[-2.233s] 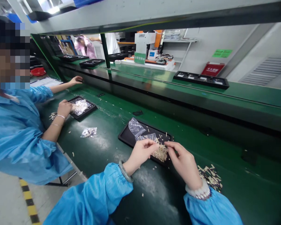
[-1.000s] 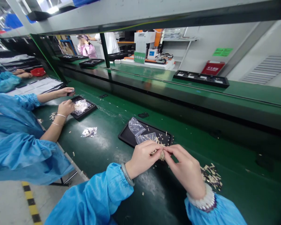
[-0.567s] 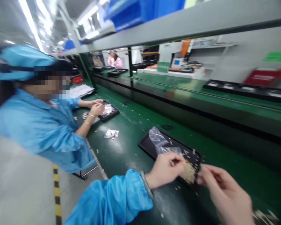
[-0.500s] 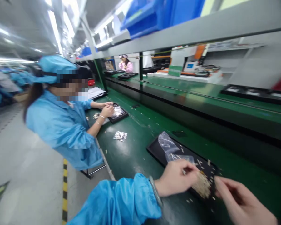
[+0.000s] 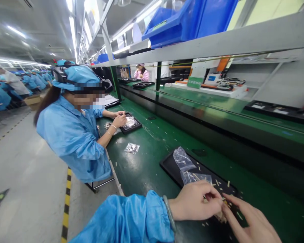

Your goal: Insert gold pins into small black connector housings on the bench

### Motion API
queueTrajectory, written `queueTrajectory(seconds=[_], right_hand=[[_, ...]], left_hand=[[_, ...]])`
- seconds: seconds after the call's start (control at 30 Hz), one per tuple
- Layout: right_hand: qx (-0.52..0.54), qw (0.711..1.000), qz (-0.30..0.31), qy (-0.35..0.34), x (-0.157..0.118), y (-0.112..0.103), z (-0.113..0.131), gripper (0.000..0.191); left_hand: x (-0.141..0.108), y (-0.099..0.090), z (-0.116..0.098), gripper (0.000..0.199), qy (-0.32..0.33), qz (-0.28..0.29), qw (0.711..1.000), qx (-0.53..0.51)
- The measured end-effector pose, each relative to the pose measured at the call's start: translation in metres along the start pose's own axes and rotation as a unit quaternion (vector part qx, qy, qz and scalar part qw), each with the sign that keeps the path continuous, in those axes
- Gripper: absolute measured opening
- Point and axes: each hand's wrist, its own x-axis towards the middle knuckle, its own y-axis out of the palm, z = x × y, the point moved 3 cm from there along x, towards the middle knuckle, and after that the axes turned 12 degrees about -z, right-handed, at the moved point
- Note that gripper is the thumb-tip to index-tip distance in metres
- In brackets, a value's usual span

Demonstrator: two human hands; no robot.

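My left hand (image 5: 197, 200) is closed over the black tray (image 5: 171, 164), thumb and fingers pinched, with small pale pieces showing inside the curl of the fingers. Just to its right is my right hand (image 5: 252, 219), its index finger and thumb stretched out and parted, the thumb tip at the left fingertips. Anything tiny between the tips is hidden. Below the hands lies a pile of small pale strips (image 5: 221, 216), partly covered. Single strips are strewn over the tray's right end. Two clear plastic bags, one farther off (image 5: 183, 159) and one nearer (image 5: 196, 177), lie on the tray.
At the left a co-worker in blue (image 5: 73, 135) works over another black tray (image 5: 133, 129). A small filled bag (image 5: 132, 148) lies on the green bench (image 5: 142, 168) between us. A raised ledge (image 5: 205, 123) runs along the back, beneath a shelf with blue bins (image 5: 177, 30).
My right hand has moved left, up to my left hand, and its thumb and index finger have parted. My left hand has shifted slightly right and down and covers more of the pile.
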Motion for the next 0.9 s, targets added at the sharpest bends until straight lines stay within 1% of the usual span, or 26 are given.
queueTrajectory(seconds=[0.07,0.13,0.3,0.43,0.6,0.7,0.77,0.83,0.9], right_hand=[[0.053,0.995,0.024,0.08,0.001,-0.002,0.001,0.044],[0.119,0.982,0.041,0.138,0.002,-0.004,0.005,0.043],[0.276,0.938,0.052,0.205,0.001,-0.013,0.026,0.036],[0.324,0.921,0.065,0.206,0.002,-0.02,0.043,0.031],[0.349,0.907,0.08,0.224,0.0,-0.02,0.046,0.028],[0.332,0.914,0.072,0.221,0.0,-0.02,0.043,0.029],[0.31,0.926,0.046,0.213,-0.001,-0.025,0.039,0.029],[0.284,0.937,0.021,0.204,-0.005,-0.033,0.033,0.029],[0.261,0.947,0.011,0.189,-0.015,-0.042,0.028,0.027]], left_hand=[[0.0,0.0,-0.001,0.013,0.005,0.02,1.0,0.0],[0.001,-0.001,-0.001,0.013,-0.001,0.034,0.999,-0.012],[0.003,-0.001,0.002,0.013,-0.049,0.045,0.995,-0.069],[0.005,0.0,0.001,0.013,-0.051,0.054,0.994,-0.08],[0.003,0.0,-0.001,0.013,-0.044,0.059,0.995,-0.062],[0.0,-0.001,-0.001,0.015,-0.033,0.066,0.996,-0.052],[0.002,-0.001,-0.003,0.015,-0.037,0.071,0.995,-0.057],[0.01,-0.001,-0.008,0.017,-0.059,0.083,0.992,-0.078],[0.027,0.003,-0.017,0.02,-0.061,0.113,0.988,-0.092]])
